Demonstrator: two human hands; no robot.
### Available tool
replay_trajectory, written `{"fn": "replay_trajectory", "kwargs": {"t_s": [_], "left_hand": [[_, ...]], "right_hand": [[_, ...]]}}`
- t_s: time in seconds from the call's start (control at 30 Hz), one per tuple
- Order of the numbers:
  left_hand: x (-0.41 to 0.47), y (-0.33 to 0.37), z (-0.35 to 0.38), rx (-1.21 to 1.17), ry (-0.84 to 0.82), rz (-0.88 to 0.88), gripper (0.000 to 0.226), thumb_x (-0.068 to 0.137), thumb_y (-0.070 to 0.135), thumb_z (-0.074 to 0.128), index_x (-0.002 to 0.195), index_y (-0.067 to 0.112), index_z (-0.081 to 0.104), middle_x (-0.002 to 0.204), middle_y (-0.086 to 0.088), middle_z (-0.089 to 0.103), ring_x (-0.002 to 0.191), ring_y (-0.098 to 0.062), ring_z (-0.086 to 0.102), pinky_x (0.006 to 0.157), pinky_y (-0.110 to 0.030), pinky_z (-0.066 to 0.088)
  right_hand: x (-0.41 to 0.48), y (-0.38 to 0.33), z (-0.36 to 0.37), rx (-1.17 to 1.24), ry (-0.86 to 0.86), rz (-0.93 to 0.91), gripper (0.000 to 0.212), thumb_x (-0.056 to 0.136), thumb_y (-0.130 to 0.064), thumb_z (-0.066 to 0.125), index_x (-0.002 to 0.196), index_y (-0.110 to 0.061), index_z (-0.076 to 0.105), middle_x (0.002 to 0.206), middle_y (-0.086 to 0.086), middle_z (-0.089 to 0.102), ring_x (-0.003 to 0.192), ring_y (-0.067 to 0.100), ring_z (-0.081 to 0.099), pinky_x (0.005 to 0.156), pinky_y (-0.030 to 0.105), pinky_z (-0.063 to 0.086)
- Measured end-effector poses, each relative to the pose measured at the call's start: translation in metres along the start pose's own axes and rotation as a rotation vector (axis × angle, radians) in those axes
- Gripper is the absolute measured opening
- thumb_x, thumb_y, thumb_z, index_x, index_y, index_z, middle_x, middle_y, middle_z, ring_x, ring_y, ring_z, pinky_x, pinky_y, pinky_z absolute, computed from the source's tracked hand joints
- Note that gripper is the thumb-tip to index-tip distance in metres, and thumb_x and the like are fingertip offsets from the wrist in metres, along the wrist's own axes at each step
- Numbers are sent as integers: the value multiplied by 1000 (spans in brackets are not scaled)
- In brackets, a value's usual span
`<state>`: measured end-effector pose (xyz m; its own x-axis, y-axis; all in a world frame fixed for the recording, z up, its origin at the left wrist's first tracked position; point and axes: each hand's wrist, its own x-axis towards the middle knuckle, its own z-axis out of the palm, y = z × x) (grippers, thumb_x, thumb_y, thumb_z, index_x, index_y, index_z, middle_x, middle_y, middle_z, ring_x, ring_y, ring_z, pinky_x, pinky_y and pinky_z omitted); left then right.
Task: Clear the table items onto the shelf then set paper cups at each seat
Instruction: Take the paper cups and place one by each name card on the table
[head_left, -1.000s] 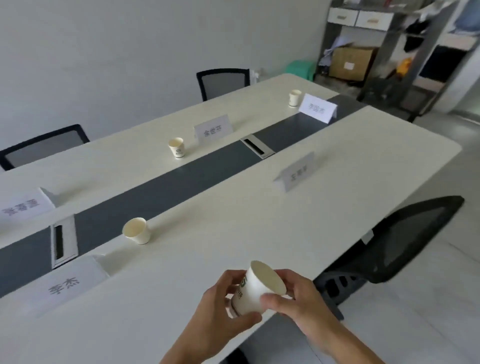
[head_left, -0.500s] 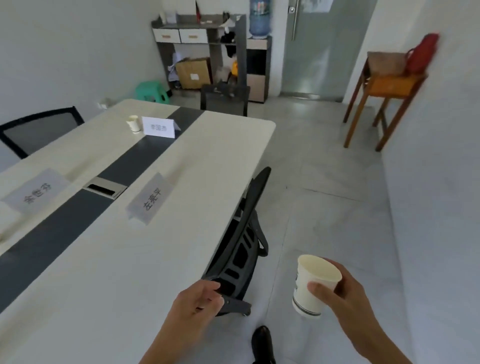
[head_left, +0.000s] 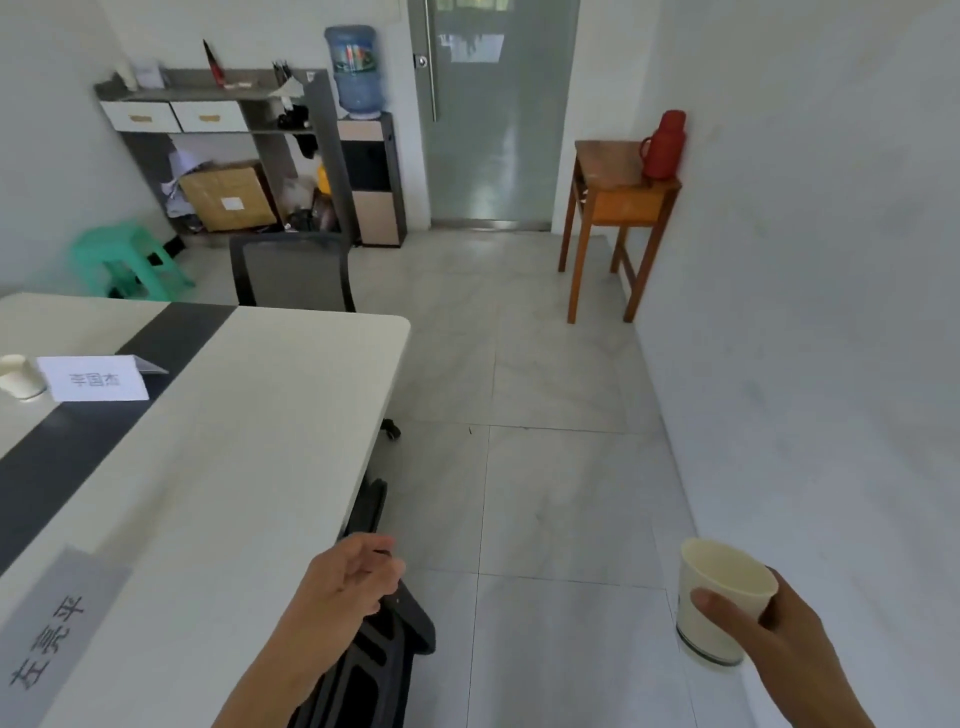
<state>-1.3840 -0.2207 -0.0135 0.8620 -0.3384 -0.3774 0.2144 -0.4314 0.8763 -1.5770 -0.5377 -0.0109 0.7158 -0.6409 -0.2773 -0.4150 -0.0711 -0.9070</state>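
Right, cup-setting is under way. The right hand (head_left: 789, 639) wraps thumb and fingers round a paper cup (head_left: 724, 603), upright, out over the floor and well right of the table (head_left: 285, 415). The left hand (head_left: 348, 582) curls over the chair (head_left: 410, 623) top. Whether it truly grips, I can't tell. Far ahead and left of that hand, a second cup (head_left: 18, 376) stands just beside a name card (head_left: 93, 379), so that seat looks served. Just left of the left hand lies a near card (head_left: 52, 639), with no cup showing by it. Only cards and that cup show on the table, so clearing looks done. The shelf (head_left: 218, 93) is well ahead. Left to do, by my reckoning: place the held cup, then any seats out of view.
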Motion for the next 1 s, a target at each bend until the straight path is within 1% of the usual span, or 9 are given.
{"fn": "replay_trajectory", "kwargs": {"t_s": [0.2,0.3,0.33,0.4,0.47,0.67,0.83,0.9,1.0], "left_hand": [[87,36,11,-25,41,-13,16,91,14,63,105,19,66,94,-14,74,91,-28,70,76,-32,56],[127,40,16,-48,118,-59,15,90,11,64,102,18,68,92,-16,74,90,-30,70,74,-35,55],[140,41,17,-57,149,-76,14,90,10,64,101,18,68,91,-15,75,90,-31,70,73,-35,55],[165,50,18,-70,200,-109,14,90,9,64,101,17,68,88,-13,76,88,-30,71,72,-36,55],[188,66,18,-84,235,-134,15,89,7,64,103,13,68,90,-16,75,85,-30,71,71,-37,55],[230,96,0,-190,439,-151,17,89,6,64,103,15,68,93,-20,73,86,-35,69,73,-36,53],[247,71,-26,-322,610,-294,16,89,3,65,103,8,68,95,-25,71,77,-28,68,66,-34,50],[261,63,-44,-372,660,-341,16,87,9,70,102,9,68,98,-26,71,79,-29,68,67,-35,50],[284,65,-72,-404,734,-355,13,88,10,68,101,13,68,99,-24,71,84,-30,68,71,-36,50]], "right_hand": [[99,-19,-7,-40,0,29,82,38,-56,71,110,-20,58,103,1,68,91,10,61,67,23,43],[171,-35,0,-68,-46,-9,79,41,-59,70,109,-22,58,100,-5,67,90,8,61,67,22,43],[197,-42,4,-63,-76,-13,71,49,-56,75,110,-22,59,100,-6,67,90,7,61,66,21,43],[248,-59,12,-54,-134,-22,50,72,-34,83,113,-18,59,101,-4,68,91,8,61,66,21,43],[298,-79,21,-78,-194,-44,40,77,-18,79,112,-18,60,102,-3,68,92,9,62,66,22,44],[417,-148,87,-181,-438,-157,36,75,-20,79,99,-34,56,101,-7,66,91,9,61,66,24,46],[470,-188,178,-242,-664,-175,35,74,-20,81,100,-30,60,99,-6,70,92,13,65,70,27,48],[483,-203,218,-254,-742,-176,43,66,-30,87,101,-29,62,93,-8,72,91,11,68,70,25,48],[498,-231,272,-276,-866,-198,62,46,-51,79,102,-30,62,92,-17,72,82,1,68,68,22,48]]}}
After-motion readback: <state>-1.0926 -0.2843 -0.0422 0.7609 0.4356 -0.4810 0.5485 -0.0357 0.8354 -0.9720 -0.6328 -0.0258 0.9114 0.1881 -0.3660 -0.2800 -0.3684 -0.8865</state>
